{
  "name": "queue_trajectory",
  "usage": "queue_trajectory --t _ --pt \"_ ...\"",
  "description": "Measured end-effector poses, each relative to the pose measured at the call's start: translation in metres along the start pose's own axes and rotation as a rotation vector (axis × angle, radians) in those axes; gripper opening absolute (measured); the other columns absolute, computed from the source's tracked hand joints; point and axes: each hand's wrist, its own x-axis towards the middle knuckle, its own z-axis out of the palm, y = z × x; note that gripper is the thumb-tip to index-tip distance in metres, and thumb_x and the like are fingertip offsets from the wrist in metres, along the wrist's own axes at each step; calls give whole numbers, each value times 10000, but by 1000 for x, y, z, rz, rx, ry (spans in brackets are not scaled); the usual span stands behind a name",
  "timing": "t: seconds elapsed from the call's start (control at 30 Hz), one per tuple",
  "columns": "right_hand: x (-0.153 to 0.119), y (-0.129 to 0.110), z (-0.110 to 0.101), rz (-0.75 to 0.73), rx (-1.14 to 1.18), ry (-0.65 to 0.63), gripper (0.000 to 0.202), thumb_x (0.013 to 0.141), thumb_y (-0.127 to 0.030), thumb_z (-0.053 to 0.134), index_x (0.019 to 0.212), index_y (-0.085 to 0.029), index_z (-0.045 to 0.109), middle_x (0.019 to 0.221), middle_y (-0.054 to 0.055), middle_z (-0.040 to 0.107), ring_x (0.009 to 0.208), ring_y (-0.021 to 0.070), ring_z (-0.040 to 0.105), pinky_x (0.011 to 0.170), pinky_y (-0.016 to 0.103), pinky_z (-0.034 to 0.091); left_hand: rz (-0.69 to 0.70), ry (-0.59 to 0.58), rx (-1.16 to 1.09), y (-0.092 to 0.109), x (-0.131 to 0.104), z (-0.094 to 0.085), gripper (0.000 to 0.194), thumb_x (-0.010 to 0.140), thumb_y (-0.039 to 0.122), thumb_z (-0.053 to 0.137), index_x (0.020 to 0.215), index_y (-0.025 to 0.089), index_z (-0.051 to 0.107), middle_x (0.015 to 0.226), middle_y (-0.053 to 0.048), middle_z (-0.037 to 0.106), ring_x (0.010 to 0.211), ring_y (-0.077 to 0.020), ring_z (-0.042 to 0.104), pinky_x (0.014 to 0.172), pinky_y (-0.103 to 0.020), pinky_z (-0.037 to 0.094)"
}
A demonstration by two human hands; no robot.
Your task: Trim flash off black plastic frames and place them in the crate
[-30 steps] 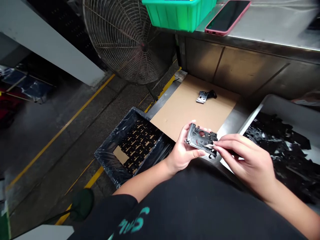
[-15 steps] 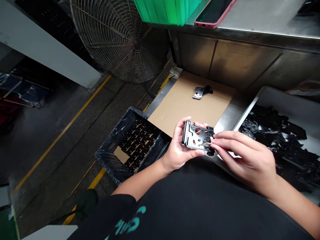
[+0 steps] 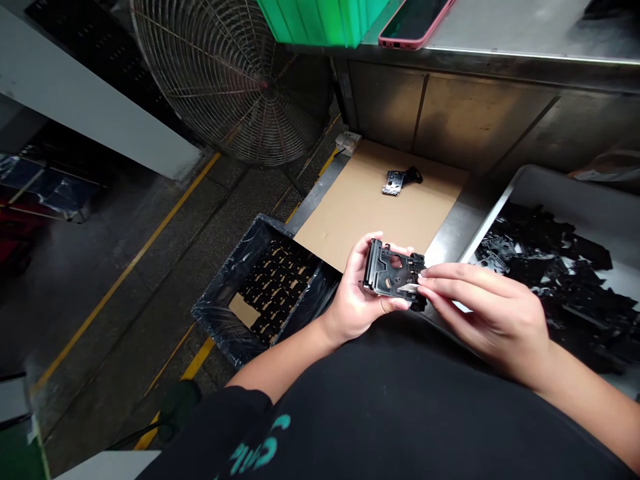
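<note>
My left hand (image 3: pixel 351 308) is wrapped round the left end and near edge of a dark, flat bracket-like part (image 3: pixel 387 272), which has a round hole, slots and a ridged left end. My right hand (image 3: pixel 493 317) pinches a thin, pointed, light-coloured blade-like piece (image 3: pixel 409 287) against the part's right end. Most of that piece is hidden by the fingers. Farther back, a similar part (image 3: pixel 394 181), shiny and black, lies on the cardboard sheet (image 3: pixel 345 213).
On the right, a pale tray (image 3: pixel 493 223) holds many dark parts. A plastic-lined crate (image 3: pixel 215 303) with rows of black parts stands at lower left. Behind are a large caged fan (image 3: pixel 265 87), a green bin (image 3: pixel 320 23) and a phone (image 3: pixel 415 23) on a metal shelf.
The part in my left hand has tilted slightly, so its face looks dark instead of shiny. My right fingers stay at its right end. The whole view has shifted a little.
</note>
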Motion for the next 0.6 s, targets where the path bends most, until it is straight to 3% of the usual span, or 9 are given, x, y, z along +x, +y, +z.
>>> queue_trajectory --t 0.23,0.37,0.43,0.53,0.6 --pt "-1 -4 2 43 33 -19 212 943 -64 726 1094 -213 730 1083 81 785 891 192 770 811 324 645 -41 6 -10 -5 -3 1 956 760 363 951 1543 331 404 1407 -101 657 1418 -308 609 1242 -528 457" --pt "1 -3 0 155 12 85 166 962 -111 710 1074 -230 738 1109 99 742 966 226 744 819 344 623 -100 31 -69 4 1 4 997 770 374 942 1593 359 381 1472 -105 635 1455 -314 581 1222 -515 484" --pt "2 1 -4 239 42 121 199 984 -171 690 1158 -252 742 1168 114 712 974 242 726 793 350 609 -143 40 -111 10 2 4 1039 746 415 953 1612 375 380 1533 -104 595 1464 -334 572 1231 -525 471" --pt "1 6 -9 371 239 -14 392 978 -282 724 1367 -285 678 1267 119 659 796 194 659 634 322 562 -233 29 -202 13 2 5 1078 704 439 972 1616 381 401 1586 -105 553 1424 -367 603 1217 -545 477" --pt "-1 7 -8 418 363 -112 466 942 -315 784 1390 -295 654 1246 103 665 665 143 566 538 303 499 -291 29 -241 13 2 5 1081 698 466 967 1619 359 410 1543 -114 599 1400 -381 616 1198 -552 490"
